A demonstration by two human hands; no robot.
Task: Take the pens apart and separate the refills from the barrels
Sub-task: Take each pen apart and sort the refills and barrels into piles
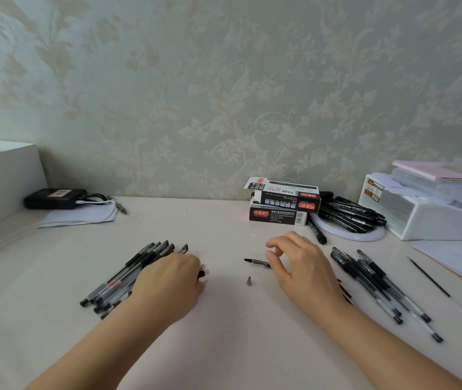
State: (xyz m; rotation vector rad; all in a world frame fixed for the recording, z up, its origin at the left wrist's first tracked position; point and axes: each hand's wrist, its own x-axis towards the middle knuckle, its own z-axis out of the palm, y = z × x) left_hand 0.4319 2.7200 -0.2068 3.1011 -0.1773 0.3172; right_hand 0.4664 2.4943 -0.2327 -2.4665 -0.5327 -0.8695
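Beyond the right hand (303, 266), two stacked black-and-white pen boxes (283, 202) read "1120" beside red labels; far beyond the left hand (173, 280), a black case (55, 198) carries a tag reading "84". The smooth pale table (224, 333) lies bare between and before the hands. The left hand rests knuckles-up on a heap of clear-barrelled black pens (123, 274); whether its fingers grip one I cannot tell. The right hand pinches a short black pen section (256, 262), with a small metal cone tip (249, 281) just below. More pens (379, 285) and a thin black refill (428, 276) lie right of that hand.
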